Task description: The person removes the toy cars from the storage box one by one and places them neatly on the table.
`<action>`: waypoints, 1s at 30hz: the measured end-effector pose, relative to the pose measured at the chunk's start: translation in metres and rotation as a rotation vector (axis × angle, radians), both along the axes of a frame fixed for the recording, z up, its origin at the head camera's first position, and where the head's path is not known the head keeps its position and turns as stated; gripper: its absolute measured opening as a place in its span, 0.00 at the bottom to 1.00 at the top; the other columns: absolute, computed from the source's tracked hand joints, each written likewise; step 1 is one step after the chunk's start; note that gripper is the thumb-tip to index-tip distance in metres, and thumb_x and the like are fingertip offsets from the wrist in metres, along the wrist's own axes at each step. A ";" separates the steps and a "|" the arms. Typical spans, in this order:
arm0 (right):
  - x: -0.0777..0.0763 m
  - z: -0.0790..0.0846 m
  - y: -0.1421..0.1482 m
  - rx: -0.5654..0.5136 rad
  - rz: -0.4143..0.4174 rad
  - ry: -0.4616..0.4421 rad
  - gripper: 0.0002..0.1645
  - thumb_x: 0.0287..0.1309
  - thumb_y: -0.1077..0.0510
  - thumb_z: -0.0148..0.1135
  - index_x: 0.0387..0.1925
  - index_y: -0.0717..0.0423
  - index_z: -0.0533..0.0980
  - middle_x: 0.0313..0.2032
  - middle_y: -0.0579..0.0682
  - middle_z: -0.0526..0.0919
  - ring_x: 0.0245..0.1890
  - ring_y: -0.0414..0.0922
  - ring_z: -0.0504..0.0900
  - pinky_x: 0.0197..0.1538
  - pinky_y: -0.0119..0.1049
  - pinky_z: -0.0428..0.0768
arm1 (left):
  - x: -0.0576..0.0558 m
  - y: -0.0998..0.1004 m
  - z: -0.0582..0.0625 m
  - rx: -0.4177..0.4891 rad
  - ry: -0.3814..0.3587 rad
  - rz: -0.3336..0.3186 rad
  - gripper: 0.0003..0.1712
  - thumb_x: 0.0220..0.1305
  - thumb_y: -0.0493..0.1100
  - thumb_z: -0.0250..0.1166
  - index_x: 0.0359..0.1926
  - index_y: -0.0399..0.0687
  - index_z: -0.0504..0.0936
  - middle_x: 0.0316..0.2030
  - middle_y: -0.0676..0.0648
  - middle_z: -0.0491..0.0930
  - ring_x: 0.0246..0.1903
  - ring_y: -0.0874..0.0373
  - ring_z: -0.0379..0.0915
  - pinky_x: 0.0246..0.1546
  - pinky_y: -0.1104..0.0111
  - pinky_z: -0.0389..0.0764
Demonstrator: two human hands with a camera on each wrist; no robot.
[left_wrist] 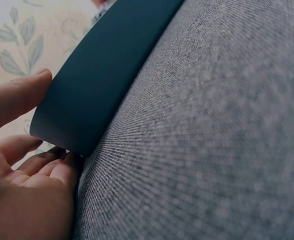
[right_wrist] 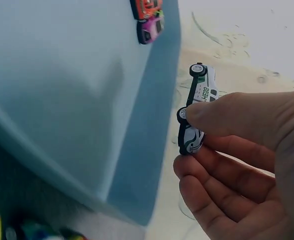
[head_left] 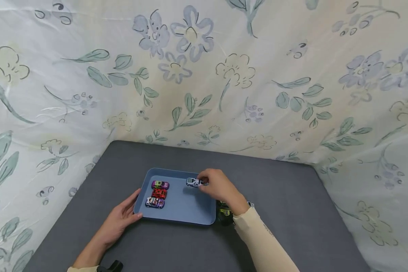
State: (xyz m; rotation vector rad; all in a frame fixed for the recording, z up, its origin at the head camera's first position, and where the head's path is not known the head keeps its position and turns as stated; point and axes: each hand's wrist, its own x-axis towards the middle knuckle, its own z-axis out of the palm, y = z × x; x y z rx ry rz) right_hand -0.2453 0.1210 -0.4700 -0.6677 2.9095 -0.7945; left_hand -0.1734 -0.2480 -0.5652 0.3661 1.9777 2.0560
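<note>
A white toy car with black markings (right_wrist: 199,92) is pinched between the thumb and fingers of my right hand (head_left: 218,185), held over the right part of the blue tray (head_left: 187,216). In the right wrist view the car's wheels face the tray. At the tray's left end, my left hand (head_left: 120,215) grips the corner, the thumb on the wall and the fingers (left_wrist: 52,170) low around it. Inside the tray's left part stand a purple and green toy car (head_left: 160,184), a red toy car (head_left: 159,193) and a white and purple toy car (head_left: 155,203) in a column.
Just right of the tray, several more toy cars (head_left: 226,212) lie on the dark grey tabletop (head_left: 282,196), partly hidden by my right wrist. A flowered cloth (head_left: 204,113) hangs behind the table and along its sides. A black object (head_left: 113,266) shows beside my left wrist.
</note>
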 end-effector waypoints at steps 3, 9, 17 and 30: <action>0.006 0.004 0.007 -0.004 -0.029 0.025 0.14 0.66 0.62 0.75 0.53 0.57 0.89 0.45 0.48 0.87 0.43 0.45 0.84 0.46 0.42 0.85 | -0.002 -0.001 -0.004 0.018 0.004 -0.008 0.49 0.77 0.30 0.66 0.87 0.34 0.46 0.83 0.26 0.46 0.81 0.47 0.47 0.68 0.78 0.69; 0.018 0.017 0.023 -0.003 -0.097 0.018 0.16 0.67 0.63 0.75 0.55 0.56 0.88 0.50 0.49 0.87 0.47 0.48 0.85 0.50 0.45 0.86 | -0.004 -0.001 -0.007 0.029 -0.005 -0.013 0.50 0.77 0.29 0.66 0.87 0.34 0.45 0.83 0.27 0.45 0.81 0.46 0.46 0.68 0.77 0.70; 0.024 0.023 0.039 0.017 -0.132 0.027 0.16 0.67 0.63 0.75 0.56 0.57 0.88 0.51 0.49 0.87 0.49 0.50 0.86 0.51 0.46 0.86 | -0.003 0.000 -0.008 0.038 0.002 -0.017 0.50 0.77 0.29 0.65 0.87 0.34 0.45 0.83 0.26 0.44 0.80 0.57 0.51 0.68 0.77 0.70; 0.030 0.013 0.057 0.037 -0.179 0.042 0.15 0.66 0.63 0.76 0.53 0.55 0.88 0.50 0.48 0.87 0.49 0.50 0.86 0.51 0.49 0.87 | -0.007 -0.002 -0.012 0.041 0.001 -0.012 0.50 0.76 0.29 0.66 0.87 0.36 0.46 0.84 0.27 0.44 0.81 0.49 0.47 0.69 0.77 0.69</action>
